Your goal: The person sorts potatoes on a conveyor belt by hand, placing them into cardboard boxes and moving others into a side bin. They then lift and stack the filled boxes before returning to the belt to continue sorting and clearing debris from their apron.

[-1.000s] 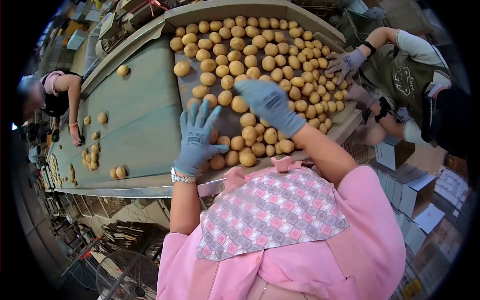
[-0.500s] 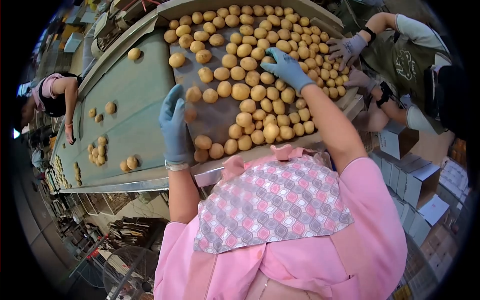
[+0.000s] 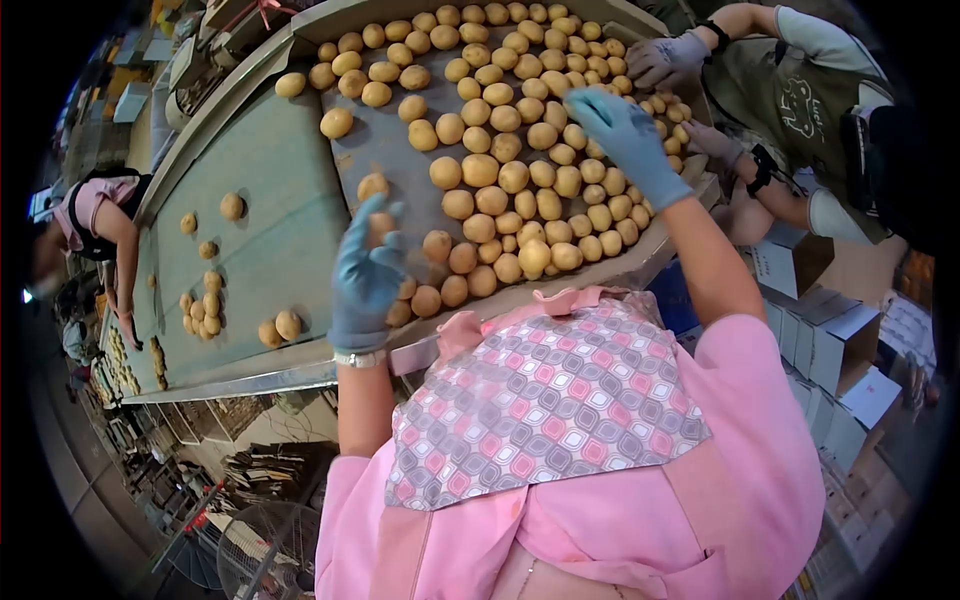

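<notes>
Many yellow-brown potatoes (image 3: 480, 170) lie over the grey sloping end of a sorting table (image 3: 350, 160). My left hand (image 3: 365, 280), in a blue glove, is at the left edge of the pile. Its fingers are apart and bent around the side of a potato (image 3: 380, 228), and I see no firm grip. Just beyond the fingertips lies another potato (image 3: 373, 186). My right hand (image 3: 630, 145), also gloved in blue, reaches over the right part of the pile. Its fingers are stretched out, close together, over the potatoes; what lies under the palm is hidden.
A green conveyor belt (image 3: 250, 260) carries scattered potatoes on the left. Across the right end, a co-worker's gloved hands (image 3: 668, 62) touch the pile. Another person (image 3: 105, 225) leans over the belt's far left. Open cardboard boxes (image 3: 840, 350) stand at the right.
My left hand has turned inward, its fingers now at a potato. The right hand has shifted right across the pile. Some potatoes have moved, and the co-worker's upper hand has moved left.
</notes>
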The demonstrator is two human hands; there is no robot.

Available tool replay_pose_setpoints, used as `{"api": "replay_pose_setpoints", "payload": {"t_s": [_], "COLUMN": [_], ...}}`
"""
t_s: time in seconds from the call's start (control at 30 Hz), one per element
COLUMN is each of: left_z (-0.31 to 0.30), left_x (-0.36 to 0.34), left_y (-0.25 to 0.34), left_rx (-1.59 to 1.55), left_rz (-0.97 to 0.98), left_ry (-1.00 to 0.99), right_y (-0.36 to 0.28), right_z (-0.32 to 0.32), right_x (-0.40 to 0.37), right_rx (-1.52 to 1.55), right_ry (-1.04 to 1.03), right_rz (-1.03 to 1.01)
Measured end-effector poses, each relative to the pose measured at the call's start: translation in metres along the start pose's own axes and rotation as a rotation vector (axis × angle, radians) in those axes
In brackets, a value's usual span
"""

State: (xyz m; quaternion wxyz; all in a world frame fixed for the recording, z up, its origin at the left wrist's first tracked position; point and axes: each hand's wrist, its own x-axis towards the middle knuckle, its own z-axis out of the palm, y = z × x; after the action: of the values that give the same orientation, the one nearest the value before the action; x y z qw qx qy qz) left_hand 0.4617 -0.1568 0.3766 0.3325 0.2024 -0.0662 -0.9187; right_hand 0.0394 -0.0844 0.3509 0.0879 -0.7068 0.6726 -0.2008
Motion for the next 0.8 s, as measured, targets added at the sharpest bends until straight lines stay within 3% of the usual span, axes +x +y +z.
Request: {"api": "replay_pose_setpoints", "payload": {"t_s": [0.07,0.17,0.23,0.27,0.4,0.43,0.53,0.57,0.6,0.67,0.7,0.73,0.8], "left_z": [-0.016,-0.019,-0.021,-0.019,-0.003,-0.006,-0.027,-0.029,-0.028,-0.025,-0.023,-0.021,-0.023], "left_x": [-0.010,-0.016,-0.013,-0.010,-0.005,-0.008,-0.005,-0.005,0.000,0.007,0.007,0.008,0.004], "left_y": [0.020,0.019,0.014,0.010,0.004,0.004,0.007,0.010,0.014,0.016,0.014,0.011,0.004], "left_rx": [0.112,0.751,1.067,0.992,0.542,0.685,1.244,0.859,0.698,0.380,0.536,0.895,1.634], "left_rz": [0.204,0.536,0.655,0.659,0.540,0.521,0.616,0.518,0.491,0.425,0.463,0.563,0.695], "left_ry": [-0.013,0.239,0.363,0.329,0.269,0.240,0.266,0.235,0.228,0.218,0.220,0.232,0.261], "right_y": [0.029,0.011,-0.008,-0.014,0.006,0.006,0.014,-0.024,-0.040,-0.023,-0.010,0.002,0.035], "right_z": [0.005,0.048,0.073,0.082,0.081,0.077,0.081,0.054,0.044,0.039,0.044,0.040,0.005], "right_x": [-0.053,-0.105,-0.114,-0.114,-0.100,-0.103,-0.103,-0.085,-0.070,-0.035,-0.014,0.015,0.078], "right_rx": [-0.437,-0.032,-0.149,-0.205,0.071,0.081,1.467,1.498,1.771,1.777,1.789,1.794,1.780], "right_ry": [-0.097,-0.350,-0.124,-0.010,-0.151,-0.089,0.021,-0.082,-0.279,-0.325,-0.364,-0.331,-0.070], "right_rz": [-0.036,0.287,0.219,0.183,0.378,0.412,0.891,0.720,0.806,0.559,0.437,0.402,0.358]}}
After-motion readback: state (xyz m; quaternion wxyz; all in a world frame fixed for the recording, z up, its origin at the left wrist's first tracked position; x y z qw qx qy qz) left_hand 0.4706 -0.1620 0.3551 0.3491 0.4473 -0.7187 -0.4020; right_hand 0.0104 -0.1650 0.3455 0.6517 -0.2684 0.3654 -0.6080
